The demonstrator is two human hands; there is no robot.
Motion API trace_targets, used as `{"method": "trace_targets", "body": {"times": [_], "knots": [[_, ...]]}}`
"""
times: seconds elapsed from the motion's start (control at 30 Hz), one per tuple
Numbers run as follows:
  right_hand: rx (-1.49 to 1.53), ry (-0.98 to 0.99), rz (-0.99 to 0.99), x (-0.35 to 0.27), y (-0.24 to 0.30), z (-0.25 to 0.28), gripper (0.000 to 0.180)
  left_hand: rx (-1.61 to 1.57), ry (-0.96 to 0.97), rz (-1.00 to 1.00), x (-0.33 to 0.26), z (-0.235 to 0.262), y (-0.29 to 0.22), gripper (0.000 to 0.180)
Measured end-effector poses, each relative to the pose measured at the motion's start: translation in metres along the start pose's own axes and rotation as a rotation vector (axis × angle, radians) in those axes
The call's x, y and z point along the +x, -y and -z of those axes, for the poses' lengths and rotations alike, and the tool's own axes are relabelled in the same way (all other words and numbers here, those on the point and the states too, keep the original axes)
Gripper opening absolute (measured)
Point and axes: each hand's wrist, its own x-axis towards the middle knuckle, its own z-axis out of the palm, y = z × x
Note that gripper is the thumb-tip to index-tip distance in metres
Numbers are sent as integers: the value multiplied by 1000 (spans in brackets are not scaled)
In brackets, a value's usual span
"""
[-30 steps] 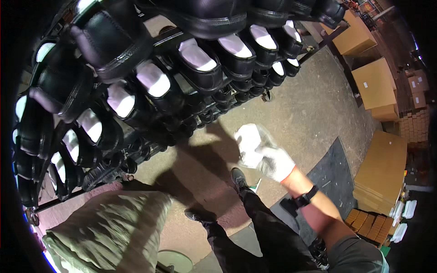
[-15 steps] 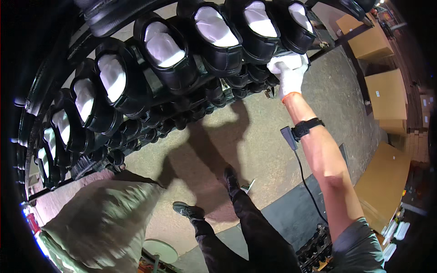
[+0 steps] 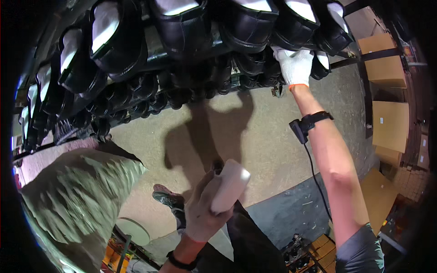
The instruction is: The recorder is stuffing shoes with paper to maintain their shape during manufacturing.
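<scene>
My left hand (image 3: pixel 205 211), in a pale glove, is low in the middle of the view. Its fingers are closed round a smooth white block-shaped bundle (image 3: pixel 231 186) with rounded edges; its exact kind does not show. At the rack's right end, my right hand (image 3: pixel 296 66) in a white glove with an orange cuff reaches under the top row. Its fingertips are hidden below a black shoe (image 3: pixel 298 27). Just right of this glove sits another black shoe (image 3: pixel 320 68) with white filling. White filling also shows in the other top-row shoes, such as the black shoe (image 3: pixel 182 32).
Lower tiers carry more black shoes (image 3: pixel 136 86). A grey-green cloth sack (image 3: pixel 82 195) bulges at the left, beside a round disc (image 3: pixel 132 231). Cardboard boxes (image 3: pixel 390 125) line the right side. A cable (image 3: pixel 314 168) hangs from my right wrist strap.
My left hand has come into view with the white bundle. The rack appears higher in the picture. My right hand remains at its right end, and a filled shoe now shows beside it.
</scene>
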Motion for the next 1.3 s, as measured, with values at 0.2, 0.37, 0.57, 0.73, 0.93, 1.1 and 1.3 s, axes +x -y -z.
{"method": "trace_targets", "body": {"times": [0.2, 0.37, 0.57, 0.73, 0.93, 1.1, 1.3], "knots": [[-276, 159, 451, 31, 24, -10, 41, -117, -1, 72, 24, -45, -6, 78], [-315, 201, 397, 27, 6, -29, 33, -125, 16, 113, 19, -46, 11, 77], [-417, 319, 272, 16, -6, -21, 41, -140, -31, 243, 22, -42, 34, 71], [-219, 287, 217, 3, -4, -10, 34, -433, -4, 405, 44, -38, 41, 65], [-566, 481, 75, 17, 38, 20, 48, -542, -30, 417, 66, -41, 43, 67], [291, 535, 55, -102, 113, 103, 47, -290, -25, 239, 78, -36, 41, 75], [878, 1050, -909, -132, 141, 131, 57, 413, -41, -235, 109, -42, 30, 90]]}}
